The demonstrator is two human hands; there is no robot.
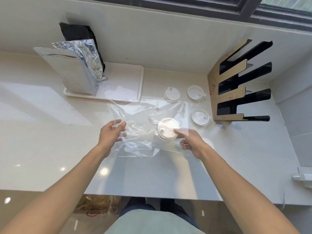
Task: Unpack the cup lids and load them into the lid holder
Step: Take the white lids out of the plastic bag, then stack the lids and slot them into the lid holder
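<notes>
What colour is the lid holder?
The lid holder is black with brown cardboard-like sides, seen in the head view.

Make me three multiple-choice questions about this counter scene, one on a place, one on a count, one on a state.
1. Where is the lid holder?
A. far right of the counter
B. on the tray
C. under the plastic bag

2. How many lids lie bare between the bag and the holder?
A. one
B. three
C. six

3. The holder's slots are:
A. full
B. half full
C. empty

Answers:
1 A, it stands against the right wall.
2 B, one lid, a second, a third.
3 C, no lid sits in any slot.
</notes>
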